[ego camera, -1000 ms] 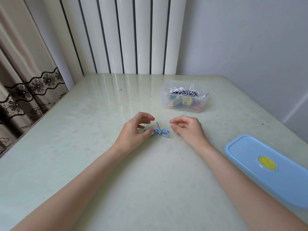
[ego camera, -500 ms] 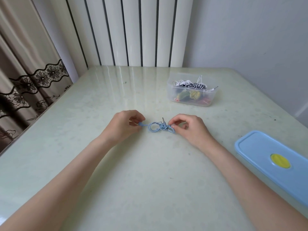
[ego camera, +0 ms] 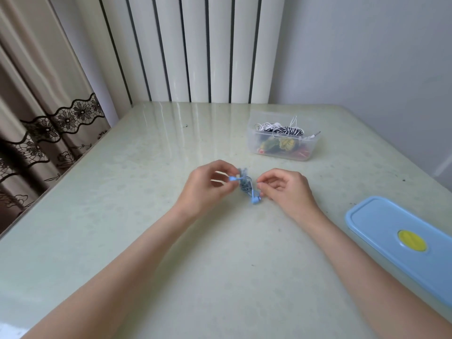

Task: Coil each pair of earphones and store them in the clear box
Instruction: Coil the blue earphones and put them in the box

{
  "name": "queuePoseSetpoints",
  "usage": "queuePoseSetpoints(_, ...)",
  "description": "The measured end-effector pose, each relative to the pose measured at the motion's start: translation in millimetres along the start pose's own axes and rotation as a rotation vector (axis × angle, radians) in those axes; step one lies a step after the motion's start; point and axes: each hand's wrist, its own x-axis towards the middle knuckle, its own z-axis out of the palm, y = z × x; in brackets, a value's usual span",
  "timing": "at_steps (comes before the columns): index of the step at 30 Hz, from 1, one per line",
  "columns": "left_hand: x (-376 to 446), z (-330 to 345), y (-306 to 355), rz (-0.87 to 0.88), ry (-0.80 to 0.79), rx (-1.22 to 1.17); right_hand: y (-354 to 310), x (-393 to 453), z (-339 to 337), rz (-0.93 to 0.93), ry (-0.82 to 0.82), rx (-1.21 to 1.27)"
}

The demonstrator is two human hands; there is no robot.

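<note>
We see the blue earphones (ego camera: 247, 185) bunched in a small tangle at the centre of the frame, between our two hands and just above the pale green bench (ego camera: 122, 216). Our left hand (ego camera: 208, 189) pinches one earbud at the upper left of the bundle between thumb and fingertips. Our right hand (ego camera: 286, 189) sits just right of the bundle with curled fingers, its fingertips pinching the cord near the lower earbud. The bundle is slightly blurred, so we cannot tell how the loops lie. The clear box (ego camera: 283, 140) stands in the upper right of the frame, well apart from our hands, holding other coiled earphones. A blue lid (ego camera: 401, 243) lies at the right edge.
</note>
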Motion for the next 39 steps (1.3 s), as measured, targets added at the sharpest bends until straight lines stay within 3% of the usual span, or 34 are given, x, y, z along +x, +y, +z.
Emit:
queuePoseSetpoints(5, 7.1, 40.9, 7.6, 0.084, -0.018, -0.002, -1.2, 0.5, -3.8, 0.063, 0.07, 0.173)
queuePoseSetpoints(8, 16.7, 49.5, 5.1, 0.011, 0.036, -0.049, -2.3, 0.2, -6.5, 0.107, 0.112, 0.256)
queuePoseSetpoints(13, 21.6, 55.4, -2.8, -0.122, 0.101, -0.115, -4.9, -1.3, -5.8, 0.081, 0.035, 0.245)
queuePoseSetpoints(17, 22.8, 53.6, -3.2, -0.05, 0.085, -0.086, -3.7, 2.4, -17.3, 0.1, 0.206, 0.497)
queuePoseSetpoints(20, 19.5, 55.0, -0.3, -0.005, 0.003, -0.109, -3.9, 3.7, -20.5, 0.115, 0.243, 0.562)
queuePoseSetpoints(26, 20.1, 53.8, -4.6, 0.012, -0.001, -0.105, -3.7, 7.1, -28.6, 0.127, 0.422, 0.638)
queuePoseSetpoints(29, 16.4, 56.9, -1.3, 0.059, -0.042, -0.1, -4.4, 6.2, -23.5, 0.105, 0.337, 0.486)
queuePoseSetpoints(32, 15.3, 58.2, 2.8, 0.065, 0.012, -0.16, -8.1, 1.5, -11.7, 0.161, 0.129, 0.382)
queuePoseSetpoints(36, 14.1, 53.6, 4.6, 0.008, 0.109, -0.286, -11.7, -1.8, -10.5, 0.228, -0.028, 0.459)
queuePoseSetpoints(39, 14.5, 52.5, 4.1, 0.008, 0.112, -0.265, -11.9, -1.6, -11.0, 0.242, -0.017, 0.488)
